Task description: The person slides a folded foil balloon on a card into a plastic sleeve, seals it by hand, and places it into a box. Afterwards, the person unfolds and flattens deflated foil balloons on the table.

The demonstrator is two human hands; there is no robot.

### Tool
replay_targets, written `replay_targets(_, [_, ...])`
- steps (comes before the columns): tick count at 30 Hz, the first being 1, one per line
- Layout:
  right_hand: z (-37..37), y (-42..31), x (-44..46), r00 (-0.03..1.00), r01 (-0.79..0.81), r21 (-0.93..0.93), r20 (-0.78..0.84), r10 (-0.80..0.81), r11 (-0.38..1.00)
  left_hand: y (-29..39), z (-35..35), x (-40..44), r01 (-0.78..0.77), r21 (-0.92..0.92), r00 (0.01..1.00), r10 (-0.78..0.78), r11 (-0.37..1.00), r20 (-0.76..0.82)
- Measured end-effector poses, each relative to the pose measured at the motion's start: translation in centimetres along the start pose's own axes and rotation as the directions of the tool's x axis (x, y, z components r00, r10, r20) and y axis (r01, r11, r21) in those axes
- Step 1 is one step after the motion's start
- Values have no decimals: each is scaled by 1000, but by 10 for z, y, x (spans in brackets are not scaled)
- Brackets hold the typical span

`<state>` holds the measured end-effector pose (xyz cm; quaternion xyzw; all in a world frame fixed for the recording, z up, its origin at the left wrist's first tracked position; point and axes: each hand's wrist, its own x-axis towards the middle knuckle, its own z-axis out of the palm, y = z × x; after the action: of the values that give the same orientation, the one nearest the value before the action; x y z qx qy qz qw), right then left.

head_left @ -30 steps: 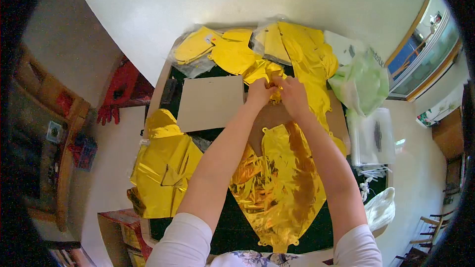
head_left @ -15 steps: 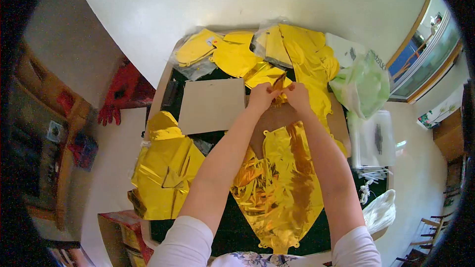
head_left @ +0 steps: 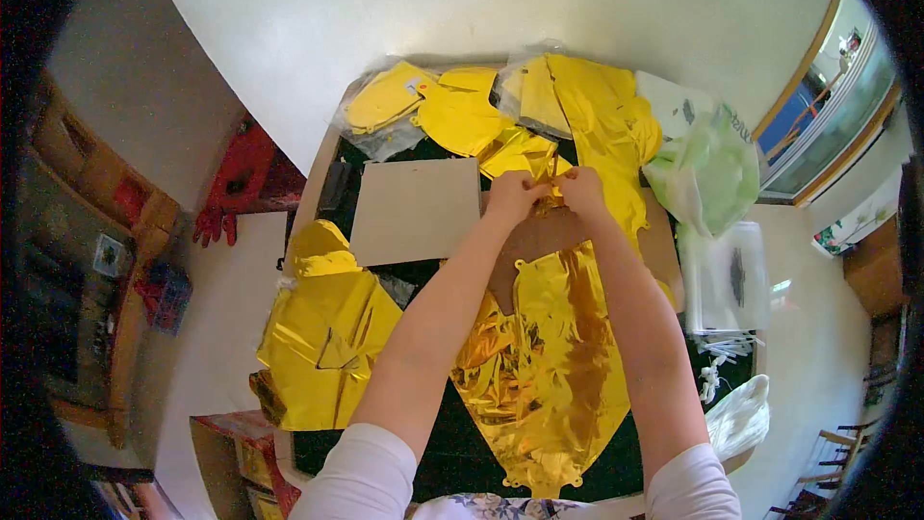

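Near the middle of the table, my left hand [head_left: 515, 196] and my right hand [head_left: 581, 193] pinch a small crumpled piece of gold foil [head_left: 551, 202] between them, and a narrow strip of it stands up. Brown cardboard [head_left: 544, 236] lies just below the hands. Between my forearms a large gold foil sheet [head_left: 549, 366] with small tabs is spread out. The grey-beige board [head_left: 416, 212] sits left of my left hand. Beyond the hands are yellow foil pieces [head_left: 466, 116], and a long gold foil [head_left: 606, 135] runs down beside my right hand.
Folded gold foil [head_left: 322, 347] lies at the left, by a dark object [head_left: 334, 187]. On the right are a pale green plastic bag [head_left: 710, 173], a clear plastic container [head_left: 727, 274], white sticks [head_left: 726, 343] and a white bag [head_left: 739, 416]. Chairs [head_left: 835, 462] stand farther right.
Both hands have come slightly closer to me, still at the small foil piece. A strip of it now stands up between the fingers.
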<state>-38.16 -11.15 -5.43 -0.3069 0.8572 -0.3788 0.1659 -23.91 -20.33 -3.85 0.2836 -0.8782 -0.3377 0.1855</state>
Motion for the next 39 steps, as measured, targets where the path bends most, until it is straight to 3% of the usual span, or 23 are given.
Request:
replay_targets(6, [-1, 0, -3, 991, -111, 4, 77, 110, 994, -7, 10, 8, 34, -145, 991, -52, 989, -123])
replay_targets(8, [3, -4, -12, 981, 148, -74, -112, -156, 986, -9, 13, 7, -13, -123, 976, -14, 992, -217])
replay_targets(9, [6, -5, -18, 937, 267, -130, -196, -289, 955, -9, 12, 7, -7, -116, 982, -15, 993, -188])
replay_targets(12, [5, -27, -43, 909, 384, -391, 3, -416, 836, -7, 5, 10, -6, -116, 990, -11, 993, -141])
replay_targets(15, [9, -23, -53, 856, 465, -507, 49, -514, 726, -10, 0, 27, -33, -156, 971, -5, 987, -240])
replay_targets(18, [23, -8, -53, 758, 508, -557, -73, -648, 657, 9, -33, 46, -67, -163, 923, -1, 984, -386])
replay_targets(21, [23, -13, -60, 739, 488, -577, -125, -662, 655, 25, -77, 63, -46, -95, 916, 4, 994, -400])
replay_targets(24, [20, -17, -58, 809, 466, -592, -15, -587, 657, 35, -103, 62, 1, -10, 946, -4, 1000, -325])
replay_targets(25, [20, -22, -57, 811, 475, -467, -98, -577, 746, 27, -100, 63, -36, 4, 943, 35, 999, -332])
replay_targets(27, [19, -37, -56, 821, 483, -180, -247, -515, 857, 13, -88, 61, 21, -162, 984, -50, 987, -173])
replay_targets(28, [15, -53, -58, 873, 433, -42, -229, -430, 901, 16, -85, 56, 57, -244, 993, -80, 968, -87])
replay_targets(30, [7, -77, -60, 953, 289, 226, -154, -259, 930, 12, -74, 48, 69, -282, 992, -95, 957, -78])
replay_targets(32, [16, -60, -43, 964, 245, 295, -178, -199, 924, -3, -60, 51, 102, -348, 988, -135, 932, -72])
replay_targets(36, [14, -48, -36, 988, 46, 588, -145, 49, 808, -21, -56, 52, 138, -403, 931, -258, 904, -260])
replay_targets(39, [17, -49, -35, 962, 217, 590, -266, -66, 777, -30, -45, 56, 61, -321, 945, -158, 945, -286])
